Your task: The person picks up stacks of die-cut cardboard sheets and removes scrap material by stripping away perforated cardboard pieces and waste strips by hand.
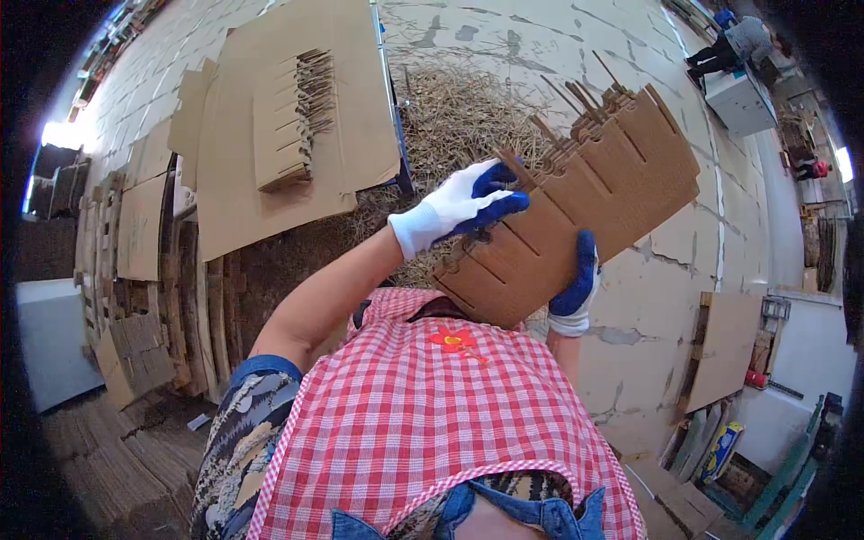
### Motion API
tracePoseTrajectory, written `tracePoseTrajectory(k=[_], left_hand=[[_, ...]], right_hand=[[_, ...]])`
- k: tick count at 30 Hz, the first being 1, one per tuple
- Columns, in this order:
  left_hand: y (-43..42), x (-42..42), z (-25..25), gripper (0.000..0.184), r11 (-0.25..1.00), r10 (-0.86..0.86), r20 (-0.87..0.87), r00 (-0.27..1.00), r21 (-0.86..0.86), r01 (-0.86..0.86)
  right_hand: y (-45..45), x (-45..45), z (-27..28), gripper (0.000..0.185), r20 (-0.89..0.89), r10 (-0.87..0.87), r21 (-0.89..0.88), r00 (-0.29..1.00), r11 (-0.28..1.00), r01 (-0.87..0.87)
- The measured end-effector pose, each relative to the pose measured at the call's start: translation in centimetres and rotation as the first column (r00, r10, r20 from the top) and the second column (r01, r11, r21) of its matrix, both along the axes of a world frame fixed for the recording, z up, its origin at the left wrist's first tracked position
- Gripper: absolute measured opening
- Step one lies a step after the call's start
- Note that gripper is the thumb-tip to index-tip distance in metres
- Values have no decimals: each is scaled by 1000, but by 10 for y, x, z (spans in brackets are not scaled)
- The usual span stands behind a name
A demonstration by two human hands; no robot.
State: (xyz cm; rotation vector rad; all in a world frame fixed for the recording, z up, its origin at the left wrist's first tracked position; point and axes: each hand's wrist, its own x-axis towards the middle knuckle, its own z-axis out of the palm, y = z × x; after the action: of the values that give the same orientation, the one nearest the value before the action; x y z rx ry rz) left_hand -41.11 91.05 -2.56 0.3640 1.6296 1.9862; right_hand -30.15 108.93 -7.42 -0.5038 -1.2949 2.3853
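Observation:
A stack of brown slotted cardboard sheets (585,198) is held tilted in front of my apron, with narrow slits and a ragged notched edge on the far left side. My right hand (578,283), in a white glove with blue coating, grips the stack's near side, thumb on its face and the other fingers hidden behind. My left hand (472,202), gloved the same way, is at the notched edge with its fingers curled. Whatever lies between them is hidden. Thin cardboard strips (589,99) stick out from the stack's far end.
Left, another slotted stack (292,121) lies on a large cardboard sheet (229,198) over pallets. Cardboard scraps (459,112) are heaped on the floor beyond my hands. Cardboard piles (117,459) stand lower left. A person (747,40) is at a white box, upper right.

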Motion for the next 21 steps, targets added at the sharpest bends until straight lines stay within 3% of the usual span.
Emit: tracePoseTrajectory(k=[3, 6, 7, 10, 11, 13, 18, 19, 20, 21], left_hand=[[10, 3, 8, 33, 993, 3, -90, 996, -114, -13], [23, 3, 5, 23, 895, 259, -444, 858, -224, -386], [26, 3, 3, 23, 895, 260, -444, 858, -224, -387], [31, -5, 0, 23, 930, 368, 164, 915, -63, -363], [31, -7, -2, 23, 930, 368, 163, 915, -61, -363], [33, -9, -5, 16, 915, 351, 286, 892, 98, -392], [33, -7, -3, 11, 867, 313, 407, 858, 246, -433], [33, -7, -2, 11, 867, 314, 408, 857, 244, -434], [34, -6, 1, 12, 888, 455, 35, 890, 58, -456], [37, -4, 5, 14, 845, 459, -358, 813, -108, -524]], right_hand=[[-1, 4, 3, 40, 41, -7, 58, 999, 998, 4], [-9, 2, 10, 38, 84, -16, 124, 996, 992, 5], [-14, 1, 14, 38, 60, -47, 175, 997, 984, 36], [-20, -3, 16, 37, 1, -97, 274, 995, 957, 93], [-19, -1, 12, 37, -33, -53, 267, 998, 962, 60], [-16, 4, 7, 38, -99, 28, 259, 995, 966, -2], [-18, -4, 7, 39, 20, -45, 242, 999, 970, 39], [-17, -10, 2, 40, 6, -38, 147, 999, 989, 36], [-15, -15, -5, 41, -8, -36, 50, 999, 998, 37], [-13, -16, -12, 42, -23, -39, -45, 999, 998, 38]])
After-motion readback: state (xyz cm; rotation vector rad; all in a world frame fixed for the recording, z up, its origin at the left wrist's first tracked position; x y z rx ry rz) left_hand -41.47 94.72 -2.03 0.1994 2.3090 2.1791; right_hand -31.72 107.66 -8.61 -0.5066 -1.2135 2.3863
